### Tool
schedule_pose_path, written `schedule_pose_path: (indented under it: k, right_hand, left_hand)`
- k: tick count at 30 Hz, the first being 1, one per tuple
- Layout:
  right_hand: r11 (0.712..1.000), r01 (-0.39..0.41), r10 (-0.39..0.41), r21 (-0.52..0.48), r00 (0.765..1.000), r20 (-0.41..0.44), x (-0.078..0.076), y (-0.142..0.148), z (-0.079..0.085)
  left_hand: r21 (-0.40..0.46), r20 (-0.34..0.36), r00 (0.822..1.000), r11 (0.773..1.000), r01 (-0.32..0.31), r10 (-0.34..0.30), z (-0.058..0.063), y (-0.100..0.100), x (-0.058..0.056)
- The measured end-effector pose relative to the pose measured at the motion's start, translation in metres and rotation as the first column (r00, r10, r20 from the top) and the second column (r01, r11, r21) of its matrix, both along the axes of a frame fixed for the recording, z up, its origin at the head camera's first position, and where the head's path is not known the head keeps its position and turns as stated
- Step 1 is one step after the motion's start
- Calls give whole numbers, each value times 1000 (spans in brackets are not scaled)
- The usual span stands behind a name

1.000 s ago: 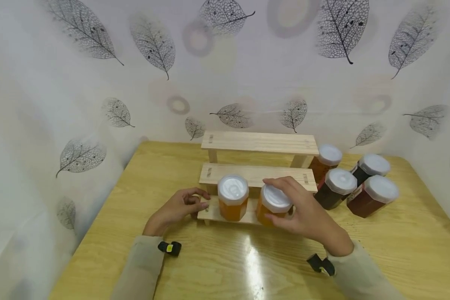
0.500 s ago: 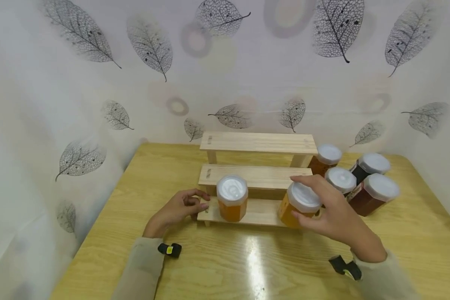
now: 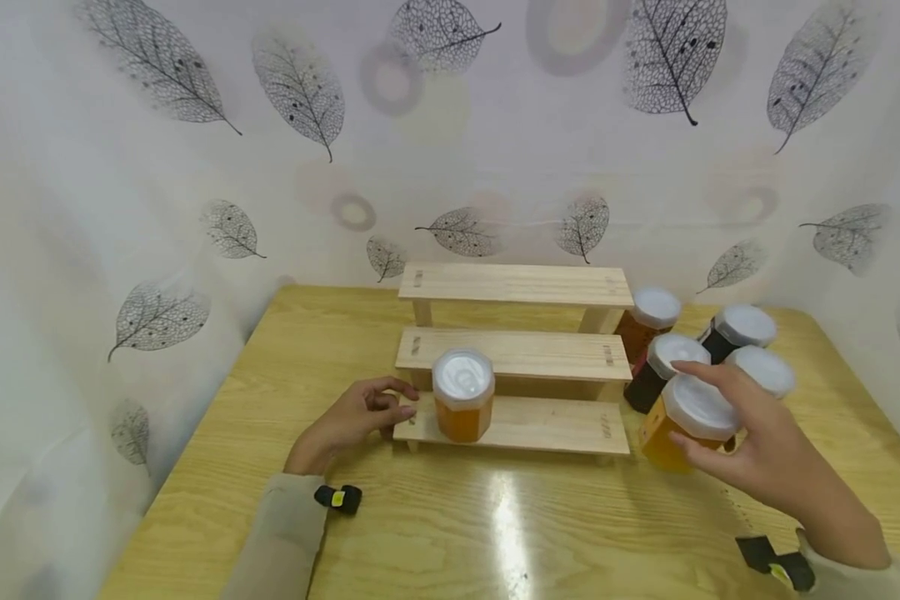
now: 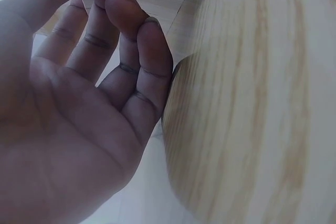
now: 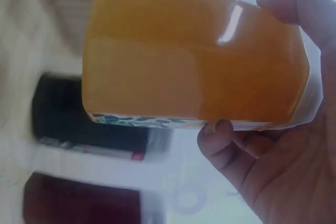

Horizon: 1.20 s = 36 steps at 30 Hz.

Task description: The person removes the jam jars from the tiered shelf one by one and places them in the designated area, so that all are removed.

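My right hand [image 3: 776, 454] grips a jar of orange contents [image 5: 173, 61] with a white lid, thumb on one side and fingers on the other. In the head view this jar is right of the three-step wooden rack [image 3: 510, 283], off its boards and overlapping the other jars behind. With curled fingers, my left hand [image 3: 356, 417] holds the left end of the rack's lowest board [image 3: 540, 423]. A second orange jar [image 3: 463, 398] stands upright on that board, left of its middle.
Several white-lidded jars stand on the table right of the rack: an amber one [image 3: 633, 333], two dark ones, the nearer dark jar [image 3: 648, 383] beside the rack, and a dark red one [image 5: 79, 200]. A leaf-patterned cloth [image 3: 307, 208] hangs behind the wood-grain table [image 3: 270, 358].
My right hand has lifted its orange jar from the lowest board and carried it right, past the rack's end. The left hand and the other orange jar have stayed in place.
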State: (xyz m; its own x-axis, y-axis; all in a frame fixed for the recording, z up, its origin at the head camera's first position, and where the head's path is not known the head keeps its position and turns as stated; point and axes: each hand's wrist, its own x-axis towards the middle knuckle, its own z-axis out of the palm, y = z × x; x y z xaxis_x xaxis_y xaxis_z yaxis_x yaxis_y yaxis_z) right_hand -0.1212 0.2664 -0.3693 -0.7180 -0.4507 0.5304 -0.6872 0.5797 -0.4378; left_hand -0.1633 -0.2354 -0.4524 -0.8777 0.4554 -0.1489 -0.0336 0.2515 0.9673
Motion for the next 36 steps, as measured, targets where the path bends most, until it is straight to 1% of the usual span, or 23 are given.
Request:
schedule_pose_path:
  k: [4,9,15,20,28,33,36]
  right_hand:
    - [999,33,-33,-1,999,-3,4,14,-9]
    - [997,78,-78,0,997,17,11,30,-20]
    - [987,161,-159,-20,986,54,17,42,-33]
    - [980,193,-189,-39,978,91,20,50,-41]
    - [962,269,-264,-52,961,86,18,67,-53]
    - [956,287,-281,-62,955,94,17,74,-58]
    - [953,295,-286,-67,951,116,18,76,-59]
  left_hand:
    - [1,6,1000,1000,-3,3,0,1,0]
    - [-2,13,1000,1000,-4,4,1,1,1]
    - [0,16,1000,1000,-9,9,1,0,2]
    - [10,3,1000,1000,-3,3,1,1,2]
    - [23,-1,1000,1000,4,-4,1,1,0]
    - [32,1,1000,999,13,-13,0,1,0]
    - [28,2,1000,1000,13,-13,0,1,0]
